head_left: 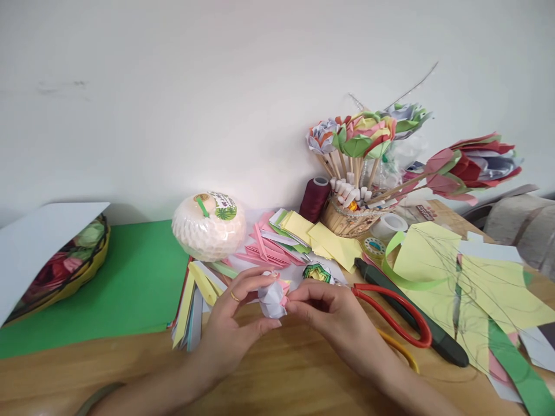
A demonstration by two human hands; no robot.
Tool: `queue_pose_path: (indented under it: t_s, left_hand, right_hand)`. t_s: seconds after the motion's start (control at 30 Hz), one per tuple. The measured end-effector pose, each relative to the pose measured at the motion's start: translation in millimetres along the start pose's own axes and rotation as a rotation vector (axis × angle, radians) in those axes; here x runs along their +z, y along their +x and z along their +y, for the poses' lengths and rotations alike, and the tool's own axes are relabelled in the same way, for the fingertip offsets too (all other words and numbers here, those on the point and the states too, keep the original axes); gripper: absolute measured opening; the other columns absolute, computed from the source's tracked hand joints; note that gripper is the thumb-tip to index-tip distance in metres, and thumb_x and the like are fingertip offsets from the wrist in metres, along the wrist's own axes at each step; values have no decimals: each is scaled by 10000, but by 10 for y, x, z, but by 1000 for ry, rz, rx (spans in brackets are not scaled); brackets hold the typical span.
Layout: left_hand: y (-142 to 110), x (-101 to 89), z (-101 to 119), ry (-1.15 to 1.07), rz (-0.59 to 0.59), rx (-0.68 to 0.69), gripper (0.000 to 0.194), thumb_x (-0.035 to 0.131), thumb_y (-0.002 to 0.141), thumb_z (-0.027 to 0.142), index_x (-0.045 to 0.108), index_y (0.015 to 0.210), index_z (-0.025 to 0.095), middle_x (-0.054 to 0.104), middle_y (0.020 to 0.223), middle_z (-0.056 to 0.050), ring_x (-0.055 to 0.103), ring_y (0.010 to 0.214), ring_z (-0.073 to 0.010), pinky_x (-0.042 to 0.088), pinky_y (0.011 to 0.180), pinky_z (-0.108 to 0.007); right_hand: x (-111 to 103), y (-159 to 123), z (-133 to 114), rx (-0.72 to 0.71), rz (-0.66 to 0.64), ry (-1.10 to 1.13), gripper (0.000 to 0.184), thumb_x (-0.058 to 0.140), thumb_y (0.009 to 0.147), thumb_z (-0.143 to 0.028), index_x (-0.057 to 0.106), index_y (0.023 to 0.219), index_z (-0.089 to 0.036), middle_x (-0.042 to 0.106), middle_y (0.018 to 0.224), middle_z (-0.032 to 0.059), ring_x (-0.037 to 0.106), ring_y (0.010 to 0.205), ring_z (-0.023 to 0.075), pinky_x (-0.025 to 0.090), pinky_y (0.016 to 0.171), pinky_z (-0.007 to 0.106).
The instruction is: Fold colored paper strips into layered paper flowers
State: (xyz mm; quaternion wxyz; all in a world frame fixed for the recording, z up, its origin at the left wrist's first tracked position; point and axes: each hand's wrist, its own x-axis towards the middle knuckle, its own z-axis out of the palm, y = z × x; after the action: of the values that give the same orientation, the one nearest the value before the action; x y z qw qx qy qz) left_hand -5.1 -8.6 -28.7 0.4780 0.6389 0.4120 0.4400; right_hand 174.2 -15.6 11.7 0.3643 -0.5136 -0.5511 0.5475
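Between my two hands, above the wooden table, is a small white and pink folded paper flower. My left hand, with a ring on one finger, curls around its left side, fingers over the top and thumb below. The fingertips of my right hand pinch the pink edge on its right side. Just behind my hands lies a small green, yellow and white paper flower. Scissors with red handles rest close to my right wrist.
A round, wrapped white coconut and folded pink paper strips sit behind. A basket holds paper flowers on sticks, beside a maroon thread spool. Yellow sheets and a dark pen-like tool lie right; a yellow basket stands left.
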Motion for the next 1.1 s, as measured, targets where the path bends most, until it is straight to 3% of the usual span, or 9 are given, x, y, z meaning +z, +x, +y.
queue_pose_path:
  t_s: [0.27,0.47,0.57,0.67,0.8,0.87,1.0,1.1]
  left_hand:
    - [-6,1,-7,-32,-14,-26,403,726,685,204,615,1054,322,527,1197,-25,513,1120,-201,450,931,-289]
    - [-6,-2,6,-98,-32,-68,410,740,666,187,629,1030,339,540,1190,-7,489,1147,-206,421,958,-294]
    - [20,1,5,-199,-34,-129,406,750,654,193,638,1025,317,567,1181,-15,508,1122,-216,417,955,-314]
    - [61,5,0,-382,-66,-224,428,749,663,207,623,1057,315,621,1137,-18,555,1060,-208,433,919,-317]
    - [90,3,22,-551,-91,-283,404,717,705,266,624,1098,286,633,1144,-28,531,1094,-208,420,920,-293]
    - [88,2,51,-616,-95,-347,384,691,726,317,634,1102,265,618,1165,-40,541,1057,-205,458,854,-275]
    - [87,15,107,-729,-182,-562,463,643,748,408,579,1184,264,679,858,-40,600,705,-145,509,580,-240]
    - [98,41,108,-708,-212,-655,483,614,726,509,642,1059,162,629,597,-26,564,512,-122,474,442,-208]
  right_hand:
    - [21,4,-8,167,-15,244,205,736,636,-337,650,622,-151,600,627,-16,509,608,106,406,605,220]
    - [51,30,95,167,-44,327,280,754,609,-408,627,624,-159,594,628,-16,509,600,111,401,600,231]
    - [57,5,93,81,-38,180,261,669,717,-415,629,673,-161,595,664,-2,522,632,128,402,602,238]
    - [18,-43,49,-136,35,-108,230,523,859,-326,644,736,-174,602,712,12,534,685,142,400,624,247]
    - [-81,-60,29,-408,175,-314,112,521,869,-189,629,846,-197,592,747,4,519,658,126,408,599,231]
    - [-114,-43,36,-518,154,-353,125,544,850,-139,618,918,-213,585,809,8,525,705,127,423,624,226]
    - [-114,-22,29,-557,32,-354,166,561,836,-100,621,913,-233,552,868,7,541,795,124,441,711,219]
    - [-98,-28,8,-484,-13,-339,114,586,830,-132,633,878,-224,541,850,6,549,780,120,445,710,214]
